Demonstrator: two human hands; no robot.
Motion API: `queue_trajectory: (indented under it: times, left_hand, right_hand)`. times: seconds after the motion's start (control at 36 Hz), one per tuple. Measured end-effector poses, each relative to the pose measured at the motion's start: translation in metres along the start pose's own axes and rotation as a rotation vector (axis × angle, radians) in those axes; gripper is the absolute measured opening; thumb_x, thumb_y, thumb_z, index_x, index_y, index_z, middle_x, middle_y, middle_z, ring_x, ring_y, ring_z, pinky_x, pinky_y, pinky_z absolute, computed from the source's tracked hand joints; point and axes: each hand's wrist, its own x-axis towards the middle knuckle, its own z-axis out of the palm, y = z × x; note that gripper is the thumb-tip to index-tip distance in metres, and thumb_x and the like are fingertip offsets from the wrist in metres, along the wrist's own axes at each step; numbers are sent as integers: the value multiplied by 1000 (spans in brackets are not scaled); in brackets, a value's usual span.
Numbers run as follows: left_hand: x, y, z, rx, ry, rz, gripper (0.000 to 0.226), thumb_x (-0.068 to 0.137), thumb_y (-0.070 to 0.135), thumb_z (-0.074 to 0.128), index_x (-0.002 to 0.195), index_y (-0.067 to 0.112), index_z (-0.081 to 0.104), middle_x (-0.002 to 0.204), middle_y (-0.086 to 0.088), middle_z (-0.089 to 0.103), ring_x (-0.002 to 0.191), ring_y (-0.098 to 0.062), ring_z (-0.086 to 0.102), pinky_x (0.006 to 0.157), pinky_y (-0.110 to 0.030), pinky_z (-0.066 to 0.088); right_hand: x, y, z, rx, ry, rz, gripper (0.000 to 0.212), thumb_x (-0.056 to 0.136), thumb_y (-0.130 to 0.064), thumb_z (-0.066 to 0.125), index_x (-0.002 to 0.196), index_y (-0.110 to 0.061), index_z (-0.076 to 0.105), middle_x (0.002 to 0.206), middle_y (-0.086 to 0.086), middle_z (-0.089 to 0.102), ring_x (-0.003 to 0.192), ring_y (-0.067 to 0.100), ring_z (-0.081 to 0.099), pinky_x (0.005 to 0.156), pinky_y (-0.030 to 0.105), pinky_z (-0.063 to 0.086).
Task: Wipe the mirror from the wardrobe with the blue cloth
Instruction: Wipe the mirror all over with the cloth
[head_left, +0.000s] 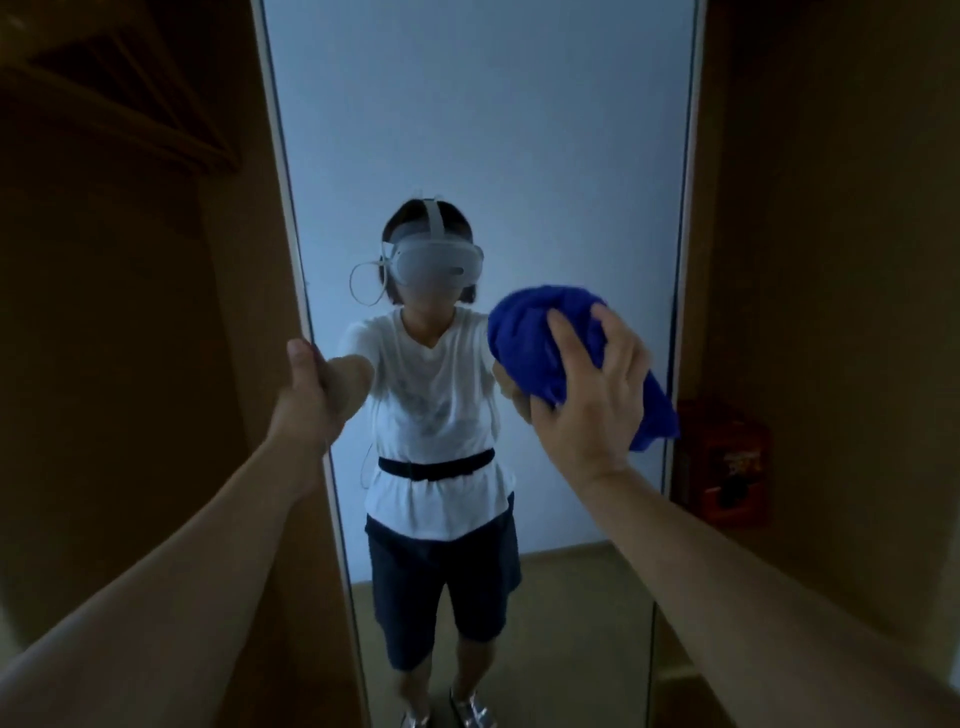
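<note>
The right hand (592, 395) has its fingers (569, 338) curled into the bunched blue cloth (530, 338), pressing it against the mirror (493, 130) at chest height near its right edge. The left hand (306, 389) grips the mirror's left edge, thumb on the front, its other fingers hidden behind the wardrobe door (156, 338).

Mirror (519, 130) stood upright, centre, on the inner face of the wardrobe door (171, 312). Left hand (306, 395) gripped the mirror's left edge. Right hand (587, 395) held the cloth (530, 332) bunched against the glass, right of centre, near the right edge. A box (727, 467) sat behind, past the mirror's right edge, low. Shelves (119, 119) lay upper left.
</note>
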Motion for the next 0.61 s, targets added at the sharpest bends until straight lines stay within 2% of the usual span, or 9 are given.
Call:
queue_trajectory:
  times: [0.06, 0.14, 0.17, 0.22, 0.25, 0.31, 0.42, 0.53, 0.61]
  left_hand:
    - [-8, -15, -4, -6, -113, 32, 119, 60, 92, 25, 145, 9, 27, 149, -16, 33, 136, -33, 33, 112, -50, 27]
    - [-10, -41, -15, 9, -90, -19, 111, 60, 91, 23, 140, 16, 41, 135, -5, 48, 125, -24, 45, 110, -45, 31]
    - [-10, -51, -18, 46, -88, -35, 100, 66, 87, 19, 133, 18, 48, 125, -3, 54, 117, -22, 50, 105, -43, 34]
    - [-11, -71, -24, 54, -69, -73, 73, 83, 76, 16, 101, 22, 61, 96, 0, 61, 89, -17, 56, 83, -35, 43]
    - [-12, -82, -26, 52, -53, -102, 64, 88, 69, 18, 87, 21, 60, 80, -2, 59, 75, -16, 54, 70, -31, 43]
    - [-15, -106, -27, 88, -53, -149, 57, 95, 60, 20, 78, 18, 55, 68, -3, 52, 63, -17, 48, 59, -27, 38]
    - [-18, -141, -23, 94, -13, -153, 53, 98, 51, 23, 74, 17, 56, 63, -2, 47, 59, -15, 44, 57, -28, 36]
    - [-14, -150, -18, 63, -4, -49, 46, 100, 45, 24, 73, 25, 54, 68, 1, 51, 64, -13, 48, 58, -25, 38]
    - [-11, -154, -19, 79, -24, 18, 49, 101, 44, 21, 75, 24, 59, 69, 0, 58, 66, -14, 54, 57, -26, 41]
  right_hand:
    - [9, -11, 3, -19, -7, 7, 53, 76, -32, 54, 126, -16, 58, 134, 19, 43, 114, 41, 41, 83, 51, 48]
    - [11, -25, 8, -23, 12, 33, 53, 74, -24, 59, 126, -16, 60, 132, 22, 49, 113, 41, 44, 82, 50, 48]
    - [10, -28, 10, -23, 28, 32, 53, 73, -22, 63, 126, -16, 61, 132, 22, 49, 112, 40, 44, 82, 50, 48]
    - [5, -33, 15, -28, 54, -8, 54, 71, -17, 69, 124, -15, 62, 131, 21, 49, 110, 39, 44, 83, 48, 48]
    - [0, -36, 19, -27, 56, -50, 54, 70, -17, 71, 124, -16, 62, 132, 19, 46, 109, 39, 45, 83, 48, 48]
    - [-14, -42, 26, -2, 44, -154, 54, 71, -16, 69, 124, -17, 60, 133, 14, 38, 109, 40, 44, 83, 48, 48]
    - [-58, -56, 41, 53, 36, -236, 45, 78, -20, 58, 124, -20, 56, 131, 12, 37, 109, 39, 43, 88, 49, 47]
    - [-108, -67, 51, 32, 1, -323, 42, 78, -24, 63, 120, -20, 62, 129, 12, 41, 106, 37, 43, 90, 47, 44]
    - [-143, -74, 55, 17, -69, -400, 42, 81, -29, 58, 122, -23, 56, 129, 10, 41, 107, 36, 42, 89, 47, 45]
